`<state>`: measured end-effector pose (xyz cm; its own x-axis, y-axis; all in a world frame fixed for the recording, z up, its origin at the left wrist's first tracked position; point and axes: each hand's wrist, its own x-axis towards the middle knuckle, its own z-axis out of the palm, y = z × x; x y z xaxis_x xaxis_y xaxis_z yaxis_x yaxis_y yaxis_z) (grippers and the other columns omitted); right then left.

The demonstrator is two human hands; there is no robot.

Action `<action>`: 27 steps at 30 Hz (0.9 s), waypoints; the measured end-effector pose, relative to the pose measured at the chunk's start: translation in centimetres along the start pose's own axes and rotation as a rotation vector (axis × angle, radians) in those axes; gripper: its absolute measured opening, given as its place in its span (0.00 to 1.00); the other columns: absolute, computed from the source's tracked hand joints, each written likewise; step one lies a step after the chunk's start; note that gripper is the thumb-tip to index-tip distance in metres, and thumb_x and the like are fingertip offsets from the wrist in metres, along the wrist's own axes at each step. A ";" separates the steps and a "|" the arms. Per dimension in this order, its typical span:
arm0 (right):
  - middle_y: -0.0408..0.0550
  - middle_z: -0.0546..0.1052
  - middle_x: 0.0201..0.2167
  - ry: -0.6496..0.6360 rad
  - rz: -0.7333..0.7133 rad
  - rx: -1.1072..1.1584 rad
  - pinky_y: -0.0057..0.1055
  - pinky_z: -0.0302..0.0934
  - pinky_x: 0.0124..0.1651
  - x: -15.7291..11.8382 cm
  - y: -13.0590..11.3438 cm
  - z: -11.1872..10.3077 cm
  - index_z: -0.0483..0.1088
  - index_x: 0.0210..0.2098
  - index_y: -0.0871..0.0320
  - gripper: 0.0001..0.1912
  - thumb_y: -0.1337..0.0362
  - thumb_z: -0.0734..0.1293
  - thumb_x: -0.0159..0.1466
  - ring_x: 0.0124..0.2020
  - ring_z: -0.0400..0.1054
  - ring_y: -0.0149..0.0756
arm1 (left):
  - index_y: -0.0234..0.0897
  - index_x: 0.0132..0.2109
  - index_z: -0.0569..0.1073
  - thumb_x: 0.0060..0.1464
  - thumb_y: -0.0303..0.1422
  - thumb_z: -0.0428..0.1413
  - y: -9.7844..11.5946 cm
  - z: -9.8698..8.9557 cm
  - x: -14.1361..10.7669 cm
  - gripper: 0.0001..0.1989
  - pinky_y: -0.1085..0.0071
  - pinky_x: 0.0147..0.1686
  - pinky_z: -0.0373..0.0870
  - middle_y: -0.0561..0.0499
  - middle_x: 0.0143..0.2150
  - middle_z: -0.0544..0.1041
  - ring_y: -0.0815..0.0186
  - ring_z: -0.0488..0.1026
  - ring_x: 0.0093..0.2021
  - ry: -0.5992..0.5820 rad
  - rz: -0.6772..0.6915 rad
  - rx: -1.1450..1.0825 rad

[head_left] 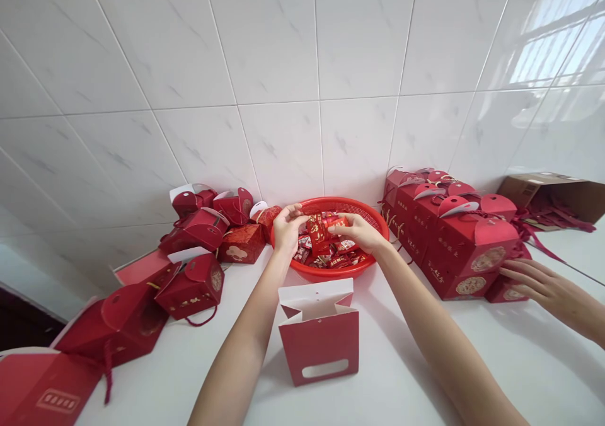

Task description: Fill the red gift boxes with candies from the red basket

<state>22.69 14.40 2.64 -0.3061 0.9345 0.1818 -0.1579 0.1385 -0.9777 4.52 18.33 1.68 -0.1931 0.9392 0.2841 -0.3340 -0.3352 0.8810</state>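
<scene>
Both of my hands are over a red plastic basket (373, 217) filled with wrapped candies (338, 261). My left hand (287, 229) pinches the edge of a red candy packet (317, 234) with gold print. Between the thumb and fingers of my right hand (363, 234) is a smaller red candy packet (338, 227), close against the first one. In front of the basket, between my forearms, a red gift box (320, 344) stands upright with its top open. It has a white inside and an oval cut-out low on its front.
Red gift boxes (193, 284) in several shapes stand along the left. At right is a tight group of closed red boxes (454, 243), with another person's hand (553, 287) touching one. A cardboard box (558, 193) holding red ribbons lies behind. A tiled wall (283, 142) backs the white table.
</scene>
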 end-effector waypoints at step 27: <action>0.44 0.77 0.31 0.026 -0.364 0.046 0.31 0.68 0.38 -6.5 -7.7 4.4 0.73 0.37 0.58 0.13 0.56 0.74 0.60 0.33 0.72 0.33 | 0.43 0.38 0.84 0.59 0.41 0.59 14.5 -5.5 -10.0 0.11 0.64 0.53 0.69 0.48 0.52 0.79 0.57 0.73 0.52 -0.920 -0.077 0.860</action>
<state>21.77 5.84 9.48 -0.1977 0.8350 0.5134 -0.2946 0.4489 -0.8436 -3.46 3.67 9.58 0.6282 0.7745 0.0745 0.4576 -0.4452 0.7697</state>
